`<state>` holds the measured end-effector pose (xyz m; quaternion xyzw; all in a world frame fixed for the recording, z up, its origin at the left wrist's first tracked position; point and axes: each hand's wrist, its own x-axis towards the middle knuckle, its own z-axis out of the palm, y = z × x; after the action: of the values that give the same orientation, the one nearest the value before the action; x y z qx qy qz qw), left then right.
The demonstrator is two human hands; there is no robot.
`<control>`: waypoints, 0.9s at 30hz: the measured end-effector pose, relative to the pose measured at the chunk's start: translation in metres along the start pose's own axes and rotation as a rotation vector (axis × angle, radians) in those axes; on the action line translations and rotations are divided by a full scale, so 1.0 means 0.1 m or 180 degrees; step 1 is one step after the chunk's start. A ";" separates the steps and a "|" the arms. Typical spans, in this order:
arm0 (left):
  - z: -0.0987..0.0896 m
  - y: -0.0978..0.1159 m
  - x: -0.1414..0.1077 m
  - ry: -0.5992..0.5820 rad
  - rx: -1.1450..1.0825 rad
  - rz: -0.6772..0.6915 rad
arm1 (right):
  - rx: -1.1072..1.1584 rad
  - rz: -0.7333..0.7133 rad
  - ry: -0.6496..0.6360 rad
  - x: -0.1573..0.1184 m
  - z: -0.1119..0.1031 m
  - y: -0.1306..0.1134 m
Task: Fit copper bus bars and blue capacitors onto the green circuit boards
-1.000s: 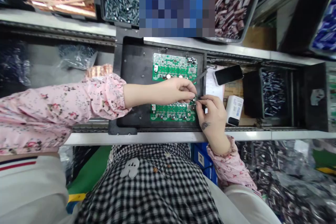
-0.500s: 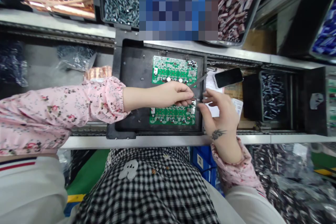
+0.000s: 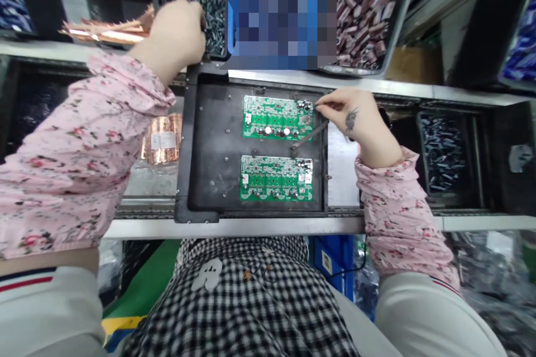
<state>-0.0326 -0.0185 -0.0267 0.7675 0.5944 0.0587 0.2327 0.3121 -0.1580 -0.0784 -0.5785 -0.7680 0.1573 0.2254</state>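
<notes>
I have the left hand (image 3: 179,30) at the small metal parts (image 3: 215,28), its grip hidden from me; right hand (image 3: 352,114) fingertips pressed together beside the upper green board (image 3: 276,118).

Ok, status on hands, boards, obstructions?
Left hand by metal pieces, grasp hidden. Right hand at right edge of upper board. Lower board uncovered. Grey strip crosses upper board's lower right corner.

Left hand (image 3: 181,32) stretched far forward, right hand (image 3: 349,114) nearer, fingertips (image 3: 330,99) pinched
</notes>
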 end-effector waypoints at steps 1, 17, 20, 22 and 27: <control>0.01 -0.04 0.03 0.0067 0.0075 -0.0022 | 0.0004 -0.0034 -0.0008 0.01 0.01 0.01; -0.08 -0.38 0.15 0.1200 -0.0908 0.0319 | -0.0071 -0.0096 -0.0111 0.04 -0.04 -0.12; -0.03 -0.25 0.06 0.1213 -0.2006 0.0265 | 0.0068 -0.0152 0.0258 -0.07 -0.13 -0.54; 0.08 0.00 -0.13 0.0850 -0.3039 0.0227 | 0.0190 -0.0214 0.0499 -0.14 -0.15 -0.85; 0.47 0.72 -0.85 -0.0878 -0.3935 0.0104 | 0.0323 -0.0503 0.0871 -0.21 -0.05 -1.32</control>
<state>0.0243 -0.1253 -0.0213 0.5008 0.4035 0.2953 0.7065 0.2113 -0.2150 -0.0115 -0.5202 -0.7643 0.0974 0.3685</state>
